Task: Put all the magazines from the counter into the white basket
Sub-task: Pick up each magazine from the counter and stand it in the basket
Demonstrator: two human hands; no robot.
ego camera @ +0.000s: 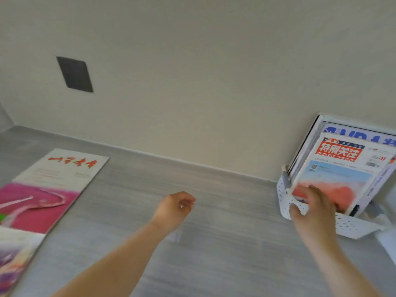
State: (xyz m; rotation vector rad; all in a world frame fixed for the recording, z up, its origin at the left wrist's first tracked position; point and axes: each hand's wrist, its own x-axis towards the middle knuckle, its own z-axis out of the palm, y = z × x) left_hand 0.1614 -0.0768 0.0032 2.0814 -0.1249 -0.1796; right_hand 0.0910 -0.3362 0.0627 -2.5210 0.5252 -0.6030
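Note:
A white perforated basket [353,228] stands at the right, against the wall. Several magazines lean upright in it; the front one [340,166] has a red title block, and a blue-titled one [353,136] stands behind it. My right hand [312,209] lies over the basket's near rim, its fingers on the front magazine's cover and its thumb on the outer wall. My left hand [173,209] hovers over the middle of the counter, loosely curled and holding nothing. A pink and white magazine [53,189] lies flat at the left. Another magazine [12,260] lies below it, cut off by the frame.
The grey counter [214,221] meets a beige wall at the back. A dark square plate [75,75] is set in the wall, upper left. A white object [387,243] shows at the right edge beside the basket.

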